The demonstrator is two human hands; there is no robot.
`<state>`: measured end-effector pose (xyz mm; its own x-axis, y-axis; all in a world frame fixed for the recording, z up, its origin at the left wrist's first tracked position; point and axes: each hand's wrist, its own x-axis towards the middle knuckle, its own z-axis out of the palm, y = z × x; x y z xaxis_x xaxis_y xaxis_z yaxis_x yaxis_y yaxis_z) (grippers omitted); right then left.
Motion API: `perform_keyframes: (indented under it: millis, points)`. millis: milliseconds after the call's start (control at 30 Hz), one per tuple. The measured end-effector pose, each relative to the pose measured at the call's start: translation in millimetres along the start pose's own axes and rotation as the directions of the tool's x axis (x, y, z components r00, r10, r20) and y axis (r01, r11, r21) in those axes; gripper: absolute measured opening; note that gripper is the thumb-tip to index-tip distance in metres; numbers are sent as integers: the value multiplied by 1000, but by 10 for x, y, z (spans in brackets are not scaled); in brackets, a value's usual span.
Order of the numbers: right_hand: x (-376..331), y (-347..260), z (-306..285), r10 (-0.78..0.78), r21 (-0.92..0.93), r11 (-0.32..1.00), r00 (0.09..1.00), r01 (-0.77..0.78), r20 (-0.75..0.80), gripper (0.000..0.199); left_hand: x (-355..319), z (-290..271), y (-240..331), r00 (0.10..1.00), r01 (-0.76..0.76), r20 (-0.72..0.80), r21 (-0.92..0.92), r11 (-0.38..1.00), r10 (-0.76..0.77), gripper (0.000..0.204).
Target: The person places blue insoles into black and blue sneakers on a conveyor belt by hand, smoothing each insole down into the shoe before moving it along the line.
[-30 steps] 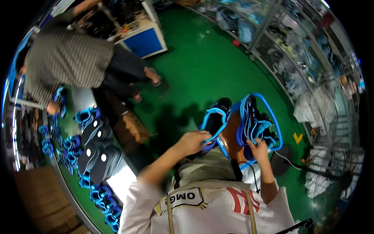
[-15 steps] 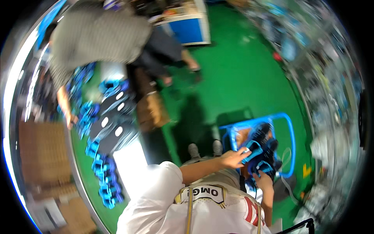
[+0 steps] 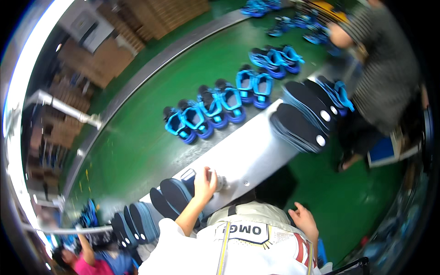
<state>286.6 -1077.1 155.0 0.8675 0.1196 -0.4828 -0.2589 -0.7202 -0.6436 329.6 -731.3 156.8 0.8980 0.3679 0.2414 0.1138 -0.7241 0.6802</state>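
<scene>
While insoles (image 3: 174, 191) lie just beside left hand (image 3: 204, 186) | its grip: unclear | right hand (image 3: 303, 220): fingers parted

Black and bright-blue shoes (image 3: 211, 110) with deeper blue soles cross the middle of the frame, above a green surface (image 3: 133, 146) edged in grey. Right of centre, black insoles (image 3: 295, 126) show grey-blue edges and white ovals; the stacks (image 3: 145, 223) at lower left repeat the black and grey-blue. The shelf (image 3: 256, 142) between is silvery white. At upper right a grey-brown shirt (image 3: 389, 73) has fine stripes; at the bottom, a white top (image 3: 185, 256) (the busiest piece) carries black, red and yellow.
</scene>
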Motion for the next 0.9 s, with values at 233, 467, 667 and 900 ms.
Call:
perform_keyframes:
  millis: [233,467,667,900]
  points:
    - [1208,-1772,-302,-556,-278,764,813,582,175,31,-34,60,-104,985,-170,33,-36,985,171,26]
    - [2120,-3005,469,-676,-359,485,602,797,425,38,327,-153,-249,956,-235,-179,20,972,234,19]
    - [3092,-3691,1193,-923,-370,165,275,914,269,52,1359,-1,-777,1000,13,-29,559,829,4,74]
    - [3815,-3988,1442,-806,-151,451,474,880,354,35,1716,190,-910,980,129,65,504,854,-187,57]
